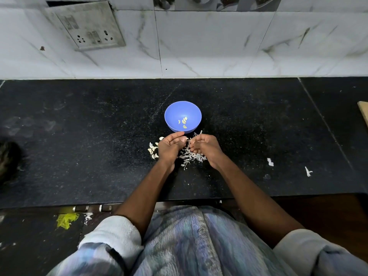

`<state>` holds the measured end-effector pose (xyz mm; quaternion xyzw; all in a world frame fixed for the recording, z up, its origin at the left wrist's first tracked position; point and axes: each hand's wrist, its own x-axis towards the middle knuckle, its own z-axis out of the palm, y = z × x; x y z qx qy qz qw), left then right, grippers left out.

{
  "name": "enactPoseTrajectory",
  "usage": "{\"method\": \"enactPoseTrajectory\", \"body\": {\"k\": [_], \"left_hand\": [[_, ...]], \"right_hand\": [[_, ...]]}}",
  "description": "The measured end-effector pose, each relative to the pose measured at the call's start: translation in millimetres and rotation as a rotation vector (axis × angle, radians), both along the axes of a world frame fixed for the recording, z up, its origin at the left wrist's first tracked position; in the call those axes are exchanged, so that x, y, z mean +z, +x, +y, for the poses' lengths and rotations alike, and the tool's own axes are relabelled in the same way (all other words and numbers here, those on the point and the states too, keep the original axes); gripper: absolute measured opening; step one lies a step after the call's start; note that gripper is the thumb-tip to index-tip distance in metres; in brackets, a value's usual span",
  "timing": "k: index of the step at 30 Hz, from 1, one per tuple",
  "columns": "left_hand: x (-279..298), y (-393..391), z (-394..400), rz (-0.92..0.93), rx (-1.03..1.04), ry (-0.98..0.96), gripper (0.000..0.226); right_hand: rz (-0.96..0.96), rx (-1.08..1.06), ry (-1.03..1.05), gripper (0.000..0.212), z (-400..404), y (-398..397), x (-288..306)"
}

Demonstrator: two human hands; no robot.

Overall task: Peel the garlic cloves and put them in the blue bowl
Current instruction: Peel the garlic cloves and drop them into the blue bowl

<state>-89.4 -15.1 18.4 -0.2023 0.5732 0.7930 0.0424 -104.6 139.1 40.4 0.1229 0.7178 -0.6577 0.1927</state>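
Note:
A blue bowl [175, 110] stands on the black counter [79, 136] with several peeled garlic cloves [184, 122] inside. Just in front of it my left hand [170, 147] and my right hand [207, 147] meet, fingers pinched together on a garlic clove [188, 140] that is mostly hidden between them. Unpeeled cloves [153, 151] lie in a small heap left of my left hand. A pile of papery peels [191, 157] lies under and between my hands.
A white marble-tiled wall with a switch socket plate [87, 26] rises behind the counter. White scraps [270, 162] lie to the right. A wooden board edge [363, 112] shows at far right. A dark object [8, 160] sits at far left.

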Motion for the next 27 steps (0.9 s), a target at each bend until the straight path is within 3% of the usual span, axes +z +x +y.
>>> {"method": "enactPoseTrajectory", "body": {"k": [5,7,10,13,14,20,27], "left_hand": [[-1.6,2.3,-5.4,0.079,-0.024,-0.18,0.031],[-1.5,4.2,-5.6,0.11,-0.053,-0.237,0.03],[-1.7,4.6,-6.1,0.168,-0.089,-0.305,0.028],[-1.6,4.0,-7.1,0.186,-0.114,-0.36,0.028],[-1.7,4.0,-7.3,0.189,-0.124,-0.374,0.028],[-3.0,4.8,-9.0,0.235,-0.186,-0.485,0.029],[-1.7,6.6,-6.9,0.216,-0.118,-0.559,0.027]], "right_hand": [[0.038,0.003,0.082,0.022,1.4,2.9,2.7],[0.039,-0.013,0.109,0.01,-0.9,2.6,2.0],[0.032,-0.034,0.175,0.025,-1.9,2.7,3.2],[0.07,-0.011,0.238,0.005,0.1,4.3,5.8],[0.069,-0.004,0.241,0.013,0.0,5.4,6.9],[0.032,-0.034,0.128,0.006,-3.9,4.7,8.5],[0.028,-0.044,-0.056,0.023,-6.4,6.7,5.4]]}}
